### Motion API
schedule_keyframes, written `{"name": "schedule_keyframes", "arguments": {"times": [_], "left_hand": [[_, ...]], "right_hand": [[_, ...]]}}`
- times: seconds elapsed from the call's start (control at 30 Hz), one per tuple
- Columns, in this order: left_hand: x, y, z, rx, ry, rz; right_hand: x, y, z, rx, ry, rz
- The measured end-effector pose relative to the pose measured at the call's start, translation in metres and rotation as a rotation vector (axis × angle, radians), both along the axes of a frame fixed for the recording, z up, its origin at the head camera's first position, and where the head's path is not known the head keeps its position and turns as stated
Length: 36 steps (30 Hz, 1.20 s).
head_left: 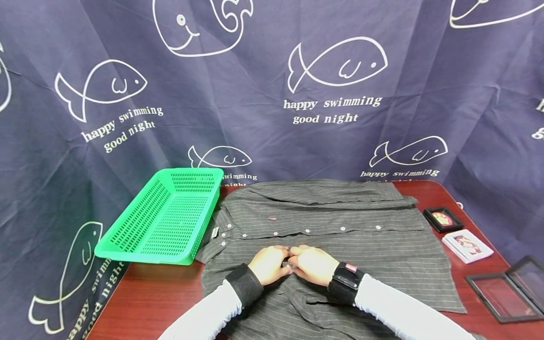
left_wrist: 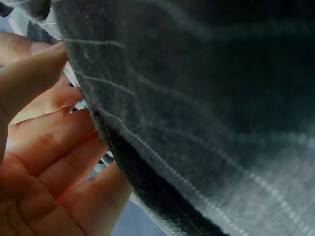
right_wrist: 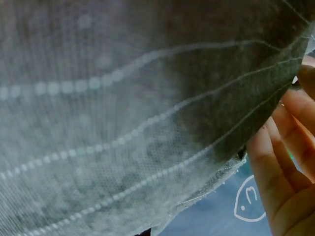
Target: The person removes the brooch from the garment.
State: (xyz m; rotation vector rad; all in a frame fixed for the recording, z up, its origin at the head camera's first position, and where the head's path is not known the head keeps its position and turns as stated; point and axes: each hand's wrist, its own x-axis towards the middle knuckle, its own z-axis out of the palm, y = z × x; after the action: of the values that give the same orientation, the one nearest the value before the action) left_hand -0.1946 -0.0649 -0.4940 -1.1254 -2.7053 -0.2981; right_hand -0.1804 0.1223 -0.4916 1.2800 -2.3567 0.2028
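Observation:
A dark grey shirt (head_left: 340, 245) with thin pale stripes lies spread on the table, its row of light buttons running crosswise. Near the middle of the shirt, my left hand (head_left: 268, 265) and right hand (head_left: 313, 264) meet with fingertips close together, gripping the cloth. Something small and pale shows between the fingertips, too small to make out. In the left wrist view, the thumb and fingers of the left hand (left_wrist: 64, 172) pinch the cloth edge. The right wrist view has the right hand (right_wrist: 288, 162) at the cloth edge, its fingertips partly hidden.
A green plastic basket (head_left: 211, 208) stands left of the shirt on the red-brown table (head_left: 170, 297). Along the right side are a small black box (head_left: 430, 218), a white card box (head_left: 480, 255) and an opened dark-framed case (head_left: 501, 297). Behind hangs a blue fish-print curtain (head_left: 263, 94).

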Motion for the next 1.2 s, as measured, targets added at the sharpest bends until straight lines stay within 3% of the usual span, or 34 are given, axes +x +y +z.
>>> {"name": "schedule_keyframes", "arguments": {"times": [0.37, 0.73, 1.2], "left_hand": [[-0.0002, -0.0006, 0.0001, 0.0, 0.021, -0.004], [0.0012, -0.0004, 0.0008, 0.006, 0.041, -0.001], [0.0008, -0.0007, -0.0004, 0.002, 0.012, 0.009]], "right_hand": [[-0.0004, -0.0032, 0.0044, 0.07, 0.001, -0.012], [-0.0039, -0.0042, 0.002, 0.065, 0.124, 0.02], [-0.0047, -0.003, 0.0011, 0.062, 0.162, 0.032]]}}
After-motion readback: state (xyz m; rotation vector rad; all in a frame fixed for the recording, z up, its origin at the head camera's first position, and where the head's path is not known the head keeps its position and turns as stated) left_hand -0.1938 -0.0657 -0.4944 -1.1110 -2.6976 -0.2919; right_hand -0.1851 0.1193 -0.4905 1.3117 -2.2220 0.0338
